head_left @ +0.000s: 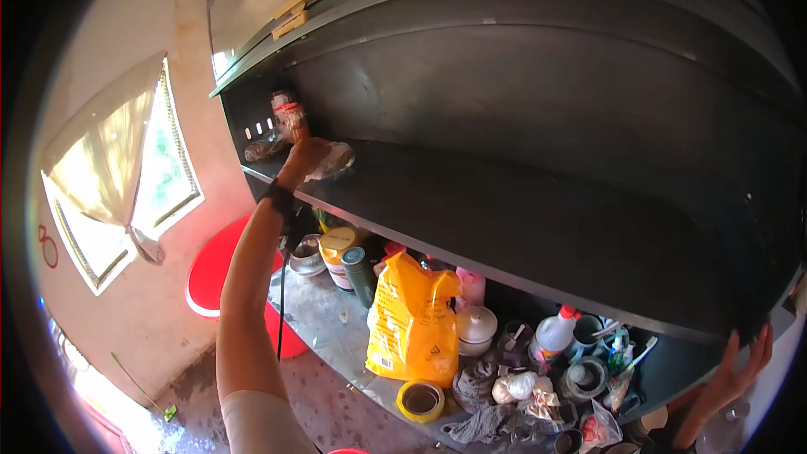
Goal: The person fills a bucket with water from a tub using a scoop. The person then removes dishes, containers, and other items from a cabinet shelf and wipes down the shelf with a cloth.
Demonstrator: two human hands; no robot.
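My left hand [309,158] reaches onto the left end of the black upper shelf [504,210], its fingers around or against a clear plastic bag [334,161]. Just beyond the hand stand jars with red lids [290,113], and a second clear bag [265,147] lies left of them. What the fingers grip is too small to make out. At the far right, my right hand [740,370] rests with spread fingers against the shelf's right end.
Below, a lower shelf [324,319] holds a yellow bag [412,319], a green canister [359,273], a tape roll [420,399], a white lidded pot [477,328] and a spray bottle [555,332]. A red basin [223,269] stands at left, below a curtained window [109,160].
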